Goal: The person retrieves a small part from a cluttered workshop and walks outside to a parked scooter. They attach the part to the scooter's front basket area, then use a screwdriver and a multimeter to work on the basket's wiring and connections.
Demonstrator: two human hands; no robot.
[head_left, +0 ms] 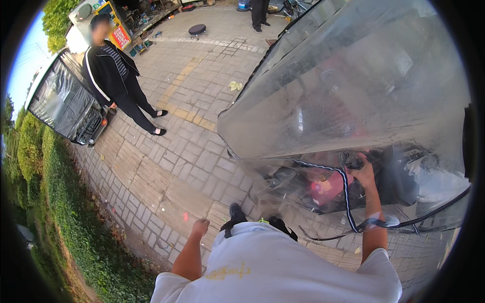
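Observation:
My right hand (362,172) reaches under a clear plastic rain cover (298,101). Its fingers are wrapped round a dark handlebar (353,160) of a red vehicle; the grip is partly hidden by the hand. Below it sits the red body (326,188) of the vehicle, seen blurred through plastic. A black strap with a pale stripe (346,197) hangs in a curve beside my right forearm, along the cover's loose lower edge. Down at my left side, my left hand (200,227) is loosely curled over the paving, with nothing visible in it.
A person in a dark jacket (113,65) stands at the far left beside a covered three-wheeler (65,101). A hedge (76,202) runs along the left. A round black stool (197,30) and another person's legs (259,14) are farther off on the brick paving (197,146).

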